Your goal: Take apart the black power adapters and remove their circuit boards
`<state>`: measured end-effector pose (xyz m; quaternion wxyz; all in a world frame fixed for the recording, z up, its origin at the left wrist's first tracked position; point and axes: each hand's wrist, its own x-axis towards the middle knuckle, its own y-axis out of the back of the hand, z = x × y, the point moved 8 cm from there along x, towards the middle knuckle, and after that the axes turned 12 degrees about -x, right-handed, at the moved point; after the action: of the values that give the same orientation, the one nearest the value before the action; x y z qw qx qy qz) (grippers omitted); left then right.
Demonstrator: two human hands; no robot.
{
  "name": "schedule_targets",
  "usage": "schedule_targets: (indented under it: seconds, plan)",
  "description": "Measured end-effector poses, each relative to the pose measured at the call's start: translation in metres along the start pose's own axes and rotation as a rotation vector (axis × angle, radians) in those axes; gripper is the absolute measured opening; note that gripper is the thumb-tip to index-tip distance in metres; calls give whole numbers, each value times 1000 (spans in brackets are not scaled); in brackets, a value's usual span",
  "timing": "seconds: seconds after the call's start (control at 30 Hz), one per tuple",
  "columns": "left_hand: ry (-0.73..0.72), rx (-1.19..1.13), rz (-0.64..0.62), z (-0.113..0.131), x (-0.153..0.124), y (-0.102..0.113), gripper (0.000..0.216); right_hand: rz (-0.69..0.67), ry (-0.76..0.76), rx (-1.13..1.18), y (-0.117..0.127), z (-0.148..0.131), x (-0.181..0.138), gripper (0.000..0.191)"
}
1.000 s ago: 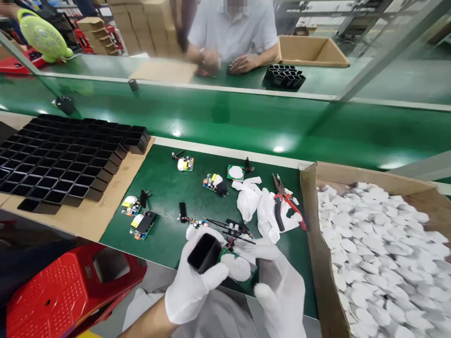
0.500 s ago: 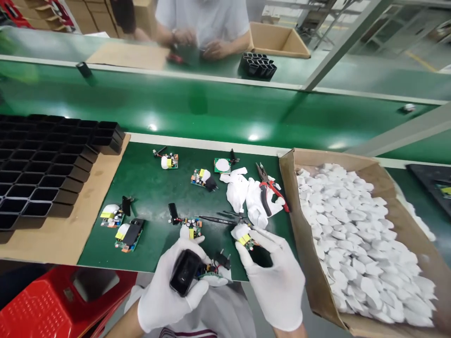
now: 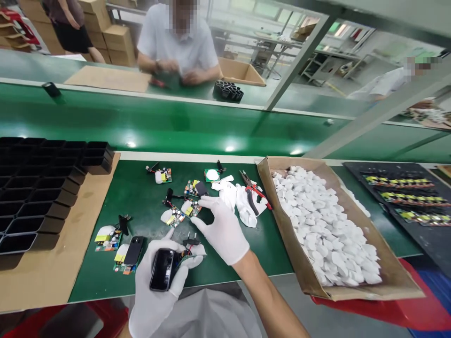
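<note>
My left hand (image 3: pixel 155 277), in a white glove, is closed around a black plastic case (image 3: pixel 162 269) with its hollow side up. The same hand also holds a circuit board with wires and a two-pin plug (image 3: pixel 191 240). My gloved right hand (image 3: pixel 221 227) pinches the right end of a small circuit board (image 3: pixel 190 208) with a yellow part and a white pad, thumb and fingertips at its edge. Touching or nearly touching that board is a second circuit board (image 3: pixel 172 217). A thin dark object (image 3: pixel 181 195) lies behind them; its kind is unclear.
Several boards lie around, including one with a dark cover (image 3: pixel 130 256). Red-handled pliers (image 3: pixel 254 191) rest by white gloves (image 3: pixel 243 202). A cardboard box (image 3: pixel 292 244) of white pads stands right, black cases (image 3: pixel 45 206) left. A co-worker (image 3: pixel 178 47) sits opposite.
The view has swung right and tilted up. My right hand has moved left with its circuit board, bringing it beside the other board. My left hand still holds the black case.
</note>
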<state>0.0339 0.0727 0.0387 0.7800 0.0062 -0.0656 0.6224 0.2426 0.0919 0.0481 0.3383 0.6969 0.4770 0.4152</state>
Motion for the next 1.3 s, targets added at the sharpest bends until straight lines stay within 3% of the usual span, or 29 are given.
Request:
schedule_targets:
  seconds: [0.1,0.17,0.3,0.4,0.43,0.5,0.57,0.63,0.73,0.8,0.9,1.0,1.17,1.3]
  plan:
    - [72,-102,-46,-7,-7,-6,16,11,-2,-70,17,18,-25,30]
    - [154,-194,-82,-15,-12,-12,17,-1,14,-85,26,35,-42,8]
    - [259,-380,-78,-26,-17,-19,29,-6,43,-126,48,63,-68,14]
    - [439,-708,-66,-30,-20,-42,42,142,37,-261,77,59,-76,20]
    - [509,-843,-58,-29,-21,-53,46,125,76,-185,79,49,-75,26]
    - [603,-1052,-42,-23,-17,-75,46,-99,161,99,67,25,-70,43]
    - [642,-1141,-56,-12,-8,-90,43,-279,146,344,55,5,-60,63]
    - [626,-1169,-60,0,6,-92,40,-252,156,476,55,-11,-42,63]
    - [587,-1096,-7,10,25,-76,41,-210,274,586,55,-30,-10,61]
    - [577,-1026,8,14,36,-65,43,-262,290,649,48,-37,8,62]
    - [561,-977,-80,19,50,-63,38,-349,226,782,36,-41,25,59]
    - [532,-934,-116,18,61,-65,38,-397,178,836,29,-41,30,58]
    - [514,-886,-61,8,70,-63,39,-513,137,859,19,-32,30,66]
    - [494,-866,-147,7,75,-70,41,-546,59,883,15,-24,32,63]
